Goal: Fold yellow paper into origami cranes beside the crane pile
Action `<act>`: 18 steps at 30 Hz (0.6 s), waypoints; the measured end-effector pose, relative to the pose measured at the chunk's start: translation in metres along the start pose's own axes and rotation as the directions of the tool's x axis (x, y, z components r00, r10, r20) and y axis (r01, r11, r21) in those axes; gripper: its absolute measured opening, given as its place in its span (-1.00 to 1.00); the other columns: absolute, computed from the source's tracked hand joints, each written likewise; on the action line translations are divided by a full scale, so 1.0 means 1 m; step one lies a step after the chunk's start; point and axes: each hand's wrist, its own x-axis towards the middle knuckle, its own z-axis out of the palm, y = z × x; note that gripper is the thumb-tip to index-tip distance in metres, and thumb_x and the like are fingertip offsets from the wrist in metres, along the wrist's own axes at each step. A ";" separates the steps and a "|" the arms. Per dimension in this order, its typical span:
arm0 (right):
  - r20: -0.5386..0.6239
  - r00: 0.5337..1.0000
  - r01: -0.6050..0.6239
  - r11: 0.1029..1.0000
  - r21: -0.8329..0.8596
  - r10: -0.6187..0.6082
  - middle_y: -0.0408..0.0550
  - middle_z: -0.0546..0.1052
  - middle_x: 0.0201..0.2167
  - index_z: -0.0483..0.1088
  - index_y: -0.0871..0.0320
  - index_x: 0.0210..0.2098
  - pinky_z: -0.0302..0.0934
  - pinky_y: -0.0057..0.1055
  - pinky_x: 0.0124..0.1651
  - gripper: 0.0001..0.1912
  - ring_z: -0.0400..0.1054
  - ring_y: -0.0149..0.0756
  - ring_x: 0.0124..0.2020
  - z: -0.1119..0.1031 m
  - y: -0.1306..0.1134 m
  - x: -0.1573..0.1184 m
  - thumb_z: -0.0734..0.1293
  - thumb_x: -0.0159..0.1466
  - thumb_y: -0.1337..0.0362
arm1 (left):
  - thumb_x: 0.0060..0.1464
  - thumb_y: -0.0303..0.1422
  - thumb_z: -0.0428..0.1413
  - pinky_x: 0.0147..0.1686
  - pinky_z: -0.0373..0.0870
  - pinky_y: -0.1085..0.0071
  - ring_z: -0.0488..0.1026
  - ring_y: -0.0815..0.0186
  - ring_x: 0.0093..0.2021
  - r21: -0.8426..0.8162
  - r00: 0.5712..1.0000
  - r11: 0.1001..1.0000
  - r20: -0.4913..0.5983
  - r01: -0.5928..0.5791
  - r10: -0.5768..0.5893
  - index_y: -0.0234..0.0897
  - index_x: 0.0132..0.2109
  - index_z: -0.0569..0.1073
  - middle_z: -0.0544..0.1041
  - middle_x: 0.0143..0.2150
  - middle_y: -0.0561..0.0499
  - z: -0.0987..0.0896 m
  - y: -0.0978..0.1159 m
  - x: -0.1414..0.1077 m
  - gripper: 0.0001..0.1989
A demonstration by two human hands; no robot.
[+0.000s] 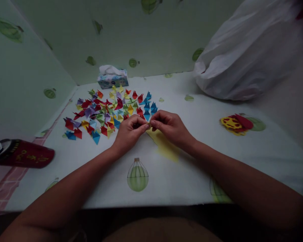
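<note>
My left hand [131, 131] and my right hand [170, 126] meet fingertip to fingertip over the middle of the table. Between their thumbs and forefingers is a small piece of yellow paper [148, 123], mostly hidden by the fingers. Both hands are closed in a pinch on it. Yellow paper sheets [168, 149] lie on the table below, partly covered by my right hand. Just beyond my left hand spreads a crowd of small folded paper cranes [101, 112] in red, blue, yellow, green and purple.
A tissue box [113, 79] stands by the back wall behind the cranes. At the left edge is a dark red drink can [22, 153]. A large white plastic bag [232, 67] fills the back right, with a red and yellow cut-out piece [233, 124] in front of it.
</note>
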 end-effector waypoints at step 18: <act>0.114 0.973 0.230 0.903 -0.363 -0.202 -0.19 0.36 -0.58 0.25 0.14 -0.50 0.03 -0.44 -0.39 -0.72 0.16 -0.44 -0.53 -0.003 -0.003 -0.002 0.26 0.35 0.28 | 0.03 -0.11 0.28 -0.51 0.25 0.50 0.30 0.45 -0.53 -0.062 0.935 0.969 0.286 0.239 -0.212 -0.32 -0.35 0.52 0.43 -0.50 0.10 0.001 0.008 0.001 -0.68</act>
